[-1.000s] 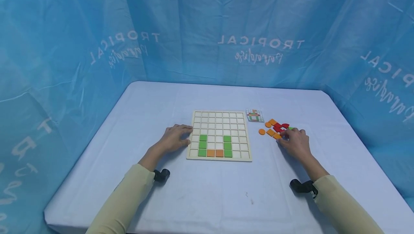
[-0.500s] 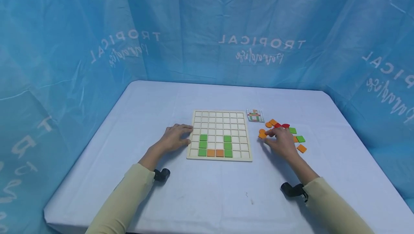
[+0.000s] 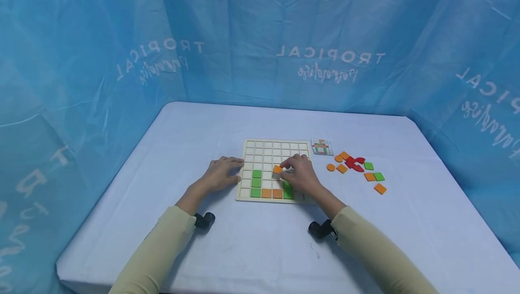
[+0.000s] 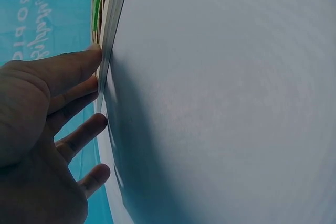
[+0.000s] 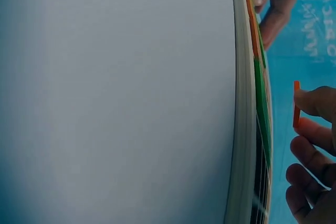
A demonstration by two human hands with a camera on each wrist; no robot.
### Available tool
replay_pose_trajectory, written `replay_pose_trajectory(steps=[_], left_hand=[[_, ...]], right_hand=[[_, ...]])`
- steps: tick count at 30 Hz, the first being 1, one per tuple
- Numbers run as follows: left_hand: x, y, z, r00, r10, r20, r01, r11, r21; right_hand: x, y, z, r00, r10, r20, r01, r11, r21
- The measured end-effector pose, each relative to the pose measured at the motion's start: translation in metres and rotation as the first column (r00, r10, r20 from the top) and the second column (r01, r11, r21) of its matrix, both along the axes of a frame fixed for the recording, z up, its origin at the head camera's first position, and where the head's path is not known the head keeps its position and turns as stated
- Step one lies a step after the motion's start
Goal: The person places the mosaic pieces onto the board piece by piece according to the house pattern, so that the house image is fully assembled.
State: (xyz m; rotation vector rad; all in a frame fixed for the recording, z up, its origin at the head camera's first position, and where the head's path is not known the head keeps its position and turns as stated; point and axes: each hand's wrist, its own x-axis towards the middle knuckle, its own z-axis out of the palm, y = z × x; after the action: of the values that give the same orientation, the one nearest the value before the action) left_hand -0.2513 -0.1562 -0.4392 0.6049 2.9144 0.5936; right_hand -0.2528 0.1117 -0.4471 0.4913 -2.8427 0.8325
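A pale square grid board [image 3: 245, 184] lies on the table. On its left side, green square tiles [image 3: 256, 183] form a column, with two orange square tiles [image 3: 266, 193] along the bottom row and more green tiles [image 3: 288, 192] on the right, partly hidden. My left hand [image 3: 219, 174] rests at the board's left edge; in the left wrist view its fingers are extended, thumb against the rim. My right hand [image 3: 301, 174] pinches an orange square tile [image 3: 277, 169] between thumb and index finger, above the board's middle. The right wrist view shows that tile [image 5: 296, 103] held edge-on, apart from the board.
A small printed pattern card [image 3: 322, 147] lies by the board's upper right corner. Loose pieces are spread right of it: orange circles [image 3: 331, 167], red curved pieces [image 3: 358, 167], green squares [image 3: 369, 166] and orange squares [image 3: 380, 189]. A blue printed curtain [image 3: 243, 36] surrounds the table [image 3: 227, 249].
My right hand has picked up an orange square tile from the loose pieces and carried it left over the board. The left hand has stayed at the board's edge.
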Motion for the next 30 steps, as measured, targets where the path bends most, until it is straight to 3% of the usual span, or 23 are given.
replay_pose_trajectory(steps=[13, 18, 30], left_hand=[[-0.002, 0.001, 0.0, 1.0, 0.013, 0.014, -0.013, 1.0, -0.011], [-0.003, 0.0, -0.001, 1.0, 0.015, 0.023, -0.015, 1.0, -0.007], [-0.004, 0.001, -0.002, 1.0, 0.01, 0.008, -0.01, 1.0, -0.003]], right_hand=[[-0.031, -0.045, -0.005, 0.997, 0.069, 0.041, -0.073, 0.992, 0.105], [-0.035, -0.052, -0.002, 0.994, 0.075, 0.077, -0.084, 0.989, 0.124], [-0.038, -0.054, -0.004, 0.992, 0.096, 0.076, -0.107, 0.982, 0.158]])
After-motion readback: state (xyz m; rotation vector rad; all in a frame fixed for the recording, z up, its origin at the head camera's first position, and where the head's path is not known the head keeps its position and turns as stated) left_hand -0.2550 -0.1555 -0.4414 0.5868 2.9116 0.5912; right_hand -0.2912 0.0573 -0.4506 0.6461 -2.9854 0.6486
